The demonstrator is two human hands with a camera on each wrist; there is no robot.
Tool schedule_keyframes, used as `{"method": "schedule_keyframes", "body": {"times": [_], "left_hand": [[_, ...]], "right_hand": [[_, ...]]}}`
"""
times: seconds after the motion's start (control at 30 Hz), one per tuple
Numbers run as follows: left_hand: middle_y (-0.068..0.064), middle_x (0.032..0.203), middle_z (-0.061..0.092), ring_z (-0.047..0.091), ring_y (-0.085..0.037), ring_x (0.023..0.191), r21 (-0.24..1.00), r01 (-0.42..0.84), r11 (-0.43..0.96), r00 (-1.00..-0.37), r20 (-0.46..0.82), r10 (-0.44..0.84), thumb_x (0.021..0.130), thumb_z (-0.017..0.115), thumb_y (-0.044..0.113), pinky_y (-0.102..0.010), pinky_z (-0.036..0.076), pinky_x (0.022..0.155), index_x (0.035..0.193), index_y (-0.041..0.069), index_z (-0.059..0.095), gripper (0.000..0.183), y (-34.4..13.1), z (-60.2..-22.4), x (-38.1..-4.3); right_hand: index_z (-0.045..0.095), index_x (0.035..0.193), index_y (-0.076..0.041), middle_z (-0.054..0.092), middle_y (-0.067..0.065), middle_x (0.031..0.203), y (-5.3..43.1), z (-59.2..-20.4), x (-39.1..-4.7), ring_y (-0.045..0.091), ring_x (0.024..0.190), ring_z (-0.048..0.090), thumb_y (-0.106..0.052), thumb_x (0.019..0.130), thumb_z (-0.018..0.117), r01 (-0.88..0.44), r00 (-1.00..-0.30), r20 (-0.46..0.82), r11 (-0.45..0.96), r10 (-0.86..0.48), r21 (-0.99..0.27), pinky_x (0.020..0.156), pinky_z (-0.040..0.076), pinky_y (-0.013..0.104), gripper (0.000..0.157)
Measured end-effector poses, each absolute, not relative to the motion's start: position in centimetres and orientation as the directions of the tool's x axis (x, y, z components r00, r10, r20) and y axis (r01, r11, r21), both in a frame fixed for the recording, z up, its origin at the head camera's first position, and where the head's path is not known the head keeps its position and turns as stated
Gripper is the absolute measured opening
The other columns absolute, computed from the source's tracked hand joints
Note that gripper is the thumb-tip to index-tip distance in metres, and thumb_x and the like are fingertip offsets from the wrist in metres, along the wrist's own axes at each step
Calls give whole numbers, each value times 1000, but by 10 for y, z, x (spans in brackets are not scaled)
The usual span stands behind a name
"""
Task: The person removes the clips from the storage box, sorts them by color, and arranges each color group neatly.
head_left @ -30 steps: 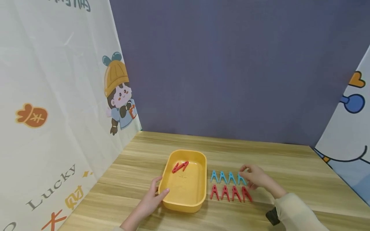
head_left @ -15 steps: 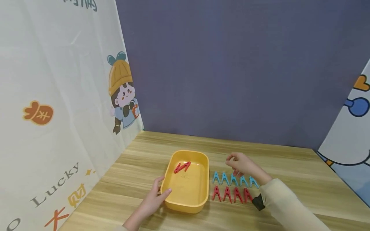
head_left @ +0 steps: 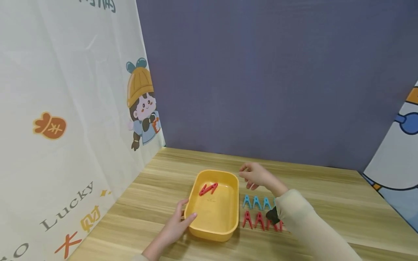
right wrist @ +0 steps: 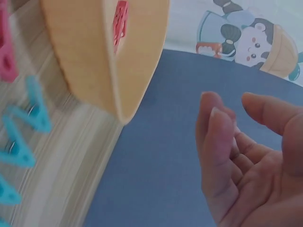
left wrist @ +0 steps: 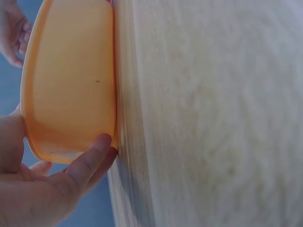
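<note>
A yellow plastic tub stands on the wooden table. My left hand holds its near left corner, thumb over the rim and fingers against the outer wall, as the left wrist view also shows. Two red clothespins lie in the tub's far end. Empty, with thumb and fingers apart, my right hand hovers above the table by the tub's far right corner. To the tub's right lies a row of blue clothespins, with a row of red clothespins nearer me; my right forearm partly covers both rows.
The wooden table meets a dark blue-grey panel at the back. A white printed sheet rises along the left side, another at the right. A small black device sits under my right wrist.
My right hand has let go of a blue clothespin at the row's right end, then lifted and swung left towards the tub's far corner. The left hand keeps its hold on the tub.
</note>
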State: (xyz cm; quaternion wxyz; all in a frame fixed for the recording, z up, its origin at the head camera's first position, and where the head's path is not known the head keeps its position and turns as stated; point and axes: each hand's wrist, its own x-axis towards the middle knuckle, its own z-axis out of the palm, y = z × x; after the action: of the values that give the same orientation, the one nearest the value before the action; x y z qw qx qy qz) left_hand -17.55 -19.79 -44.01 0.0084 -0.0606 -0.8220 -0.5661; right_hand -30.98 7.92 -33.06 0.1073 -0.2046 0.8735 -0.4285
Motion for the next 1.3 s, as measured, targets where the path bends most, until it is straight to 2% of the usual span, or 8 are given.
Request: {"method": "schedule_keyframes", "body": {"times": [0.27, 0.53, 0.77, 0.9, 1.03, 1.13, 1.3], "left_hand": [[-41, 122, 40, 52, -45, 102, 930, 109, 351, -993, 83, 88, 93, 54, 33, -44, 52, 75, 140, 0, 19, 67, -197, -440, -175], [-42, 120, 41, 54, -45, 99, 940, 124, 317, -990, 99, 96, 94, 54, 27, -43, 53, 73, 140, -3, 17, 66, -195, -442, -176], [-40, 121, 41, 53, -45, 101, 940, 114, 321, -992, 88, 93, 94, 54, 28, -44, 52, 75, 141, -1, 18, 66, -196, -442, -175], [-40, 120, 42, 54, -42, 99, 943, 117, 312, -991, 92, 94, 94, 54, 27, -41, 53, 73, 141, 0, 18, 65, -197, -442, -175], [-39, 118, 44, 56, -40, 97, 948, 125, 294, -990, 99, 101, 94, 55, 25, -39, 53, 71, 141, 0, 18, 65, -199, -444, -175], [-40, 119, 43, 56, -40, 97, 947, 132, 295, -989, 104, 107, 94, 54, 26, -39, 53, 71, 141, 0, 18, 65, -199, -444, -175], [-41, 119, 42, 55, -42, 98, 943, 146, 299, -986, 114, 120, 94, 54, 26, -41, 53, 73, 140, -1, 18, 65, -198, -441, -175]], "right_hand": [[55, 108, -1, 55, 15, 77, 46, -330, -313, 27, 58, 61, -18, 93, 55, -245, -871, -39, 502, -490, -830, 51, 53, 38, 23], [55, 110, 2, 57, 18, 83, 15, -339, -317, 23, 59, 62, -19, 93, 55, -166, -860, -104, 465, -500, -870, 52, 54, 35, 26], [47, 115, 8, 54, 25, 95, -8, -359, -321, 34, 71, 62, -15, 91, 56, -21, -854, -180, 379, -487, -925, 62, 55, 40, 34], [37, 125, 12, 52, 29, 97, -20, -372, -325, 27, 61, 59, -15, 90, 57, 51, -856, -241, 389, -457, -920, 64, 55, 41, 48], [30, 130, 12, 53, 31, 100, -27, -382, -328, 19, 52, 53, -16, 90, 57, 117, -859, -302, 416, -413, -902, 64, 55, 40, 56], [27, 134, 12, 50, 31, 107, -29, -386, -328, 24, 59, 56, -16, 88, 57, 140, -868, -315, 421, -383, -896, 67, 55, 40, 61], [15, 139, 13, 39, 33, 127, -32, -392, -327, 41, 82, 58, -16, 88, 58, 157, -886, -318, 427, -338, -891, 73, 53, 45, 73]]}}
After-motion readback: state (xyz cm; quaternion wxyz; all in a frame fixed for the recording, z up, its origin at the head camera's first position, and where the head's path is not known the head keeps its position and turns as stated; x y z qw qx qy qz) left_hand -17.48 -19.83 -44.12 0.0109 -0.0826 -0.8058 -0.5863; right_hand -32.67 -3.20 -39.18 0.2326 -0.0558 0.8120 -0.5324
